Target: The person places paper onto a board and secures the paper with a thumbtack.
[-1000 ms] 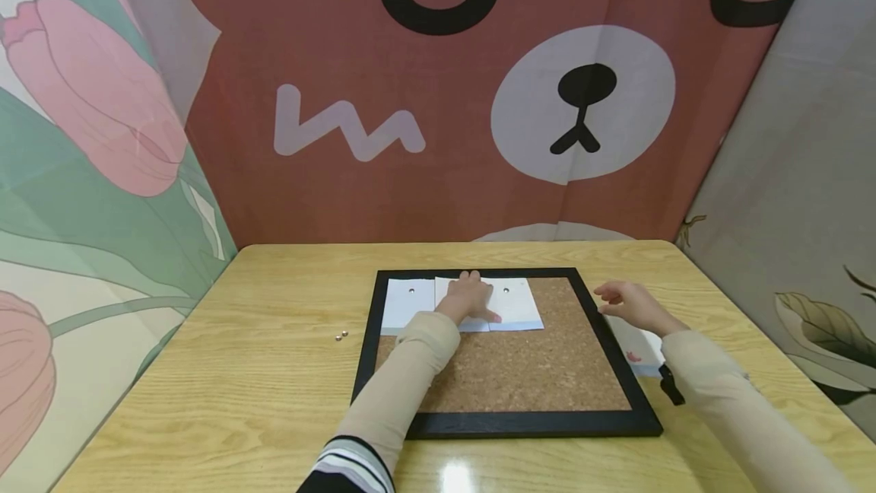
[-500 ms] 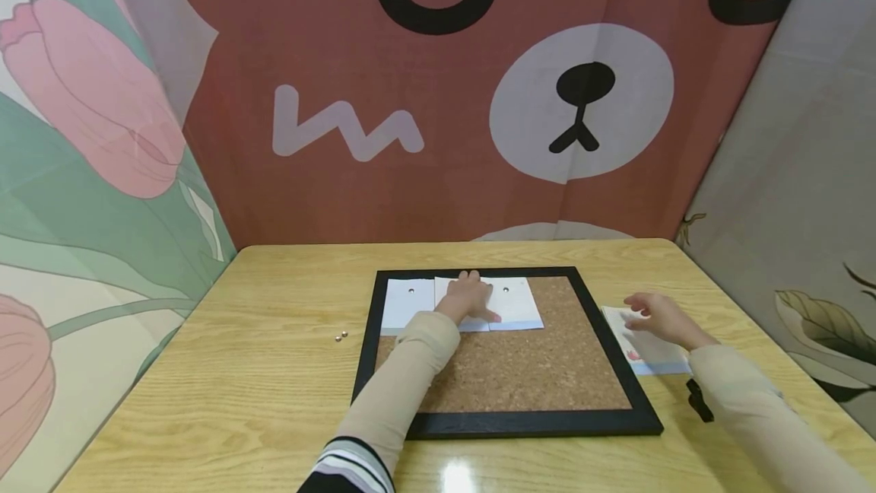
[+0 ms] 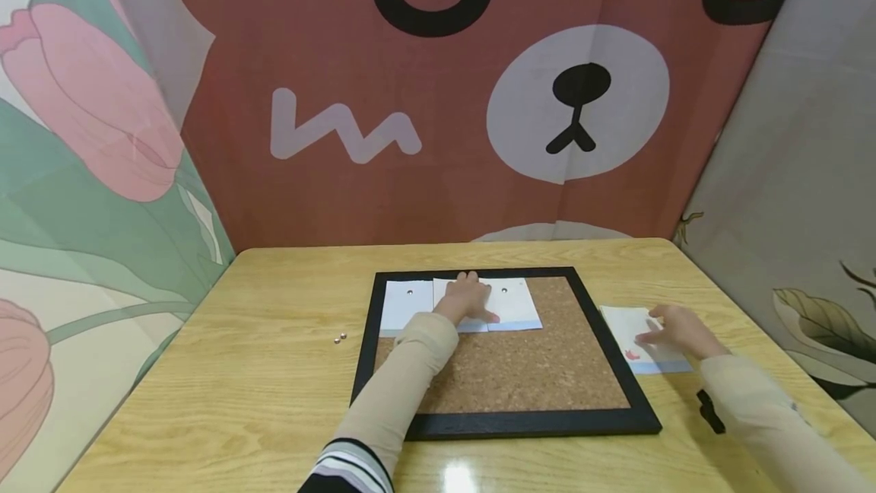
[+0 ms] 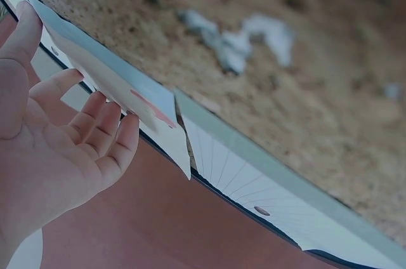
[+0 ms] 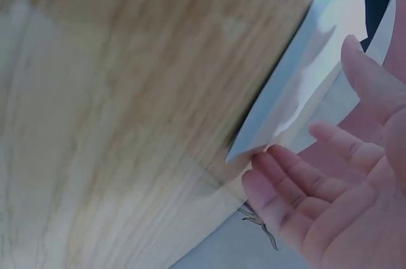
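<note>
My left hand (image 3: 468,299) rests with spread fingers on the middle of three white sheets, along the top of a black-framed cork board (image 3: 520,371). In the left wrist view this middle sheet (image 4: 168,139) bears a red drawing; part of it is hidden by the hand. Silver pins show on the left sheet (image 3: 397,314) and the right sheet (image 3: 520,310). On the table right of the board lies another white sheet (image 3: 621,322) with a small red drawing. My right hand (image 3: 684,332) is over its right side, fingers loosely bent at the sheet's edge (image 5: 279,117).
Two small silver pins (image 3: 340,338) lie on the wooden table (image 3: 274,386) left of the board. The board's black frame (image 3: 534,424) forms a raised edge. Printed cloths (image 3: 438,196) hang behind the table and at both sides.
My right hand has moved right, from beside the board's frame to the far side of the loose sheet, uncovering more of it. The left hand stays in place on the board.
</note>
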### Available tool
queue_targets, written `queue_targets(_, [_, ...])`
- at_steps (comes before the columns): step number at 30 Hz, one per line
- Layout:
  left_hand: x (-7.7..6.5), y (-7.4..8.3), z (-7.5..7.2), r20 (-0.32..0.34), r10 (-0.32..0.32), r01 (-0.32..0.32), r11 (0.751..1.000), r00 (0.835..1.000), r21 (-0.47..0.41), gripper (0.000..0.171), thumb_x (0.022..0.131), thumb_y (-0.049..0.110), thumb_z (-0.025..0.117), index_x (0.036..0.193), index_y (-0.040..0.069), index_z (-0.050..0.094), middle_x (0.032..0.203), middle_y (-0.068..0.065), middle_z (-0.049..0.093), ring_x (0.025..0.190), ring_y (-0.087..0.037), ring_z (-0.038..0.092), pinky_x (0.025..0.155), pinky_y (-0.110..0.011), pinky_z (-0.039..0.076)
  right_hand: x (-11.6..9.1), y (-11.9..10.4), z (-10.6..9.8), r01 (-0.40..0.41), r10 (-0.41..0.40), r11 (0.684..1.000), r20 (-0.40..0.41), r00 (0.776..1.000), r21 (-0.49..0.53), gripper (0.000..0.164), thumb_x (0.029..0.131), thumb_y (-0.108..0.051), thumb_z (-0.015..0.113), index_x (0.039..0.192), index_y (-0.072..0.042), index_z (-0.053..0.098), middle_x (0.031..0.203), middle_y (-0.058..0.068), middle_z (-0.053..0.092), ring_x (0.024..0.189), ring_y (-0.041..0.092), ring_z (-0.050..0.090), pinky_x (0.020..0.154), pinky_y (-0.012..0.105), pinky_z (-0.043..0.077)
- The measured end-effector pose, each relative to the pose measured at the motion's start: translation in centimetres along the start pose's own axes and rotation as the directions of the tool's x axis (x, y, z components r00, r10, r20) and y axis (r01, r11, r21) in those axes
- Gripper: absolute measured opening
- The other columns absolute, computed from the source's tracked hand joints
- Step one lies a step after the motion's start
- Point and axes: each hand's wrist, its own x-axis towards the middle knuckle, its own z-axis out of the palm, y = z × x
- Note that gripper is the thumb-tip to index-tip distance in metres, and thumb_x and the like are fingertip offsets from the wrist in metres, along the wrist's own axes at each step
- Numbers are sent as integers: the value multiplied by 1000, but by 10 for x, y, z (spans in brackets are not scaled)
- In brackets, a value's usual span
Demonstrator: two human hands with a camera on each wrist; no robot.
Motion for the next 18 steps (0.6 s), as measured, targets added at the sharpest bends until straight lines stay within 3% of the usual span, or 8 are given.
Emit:
queue_targets(7, [1,0,2,-8,4,-4,1000,1000,9,69,75,60,57,130,21,47,105,-4,43,88,-18,35,72,-33,37,-4,-3,3,-48,48,998,6,999,-29,81,67,-45,74,109,19,47,111,39,44,100,52,42,77,56,38])
queue_targets(18, [3,-1,2,-5,6,-6,1000,1000,9,69,75,60,56,130,21,48,103,-4,43,87,-18,34,70,-32,36,0,-5,3,-129,129,990,1,992,-53,72,65,-34,78,108,16,49,110,38,46,96,51,46,70,54,41])
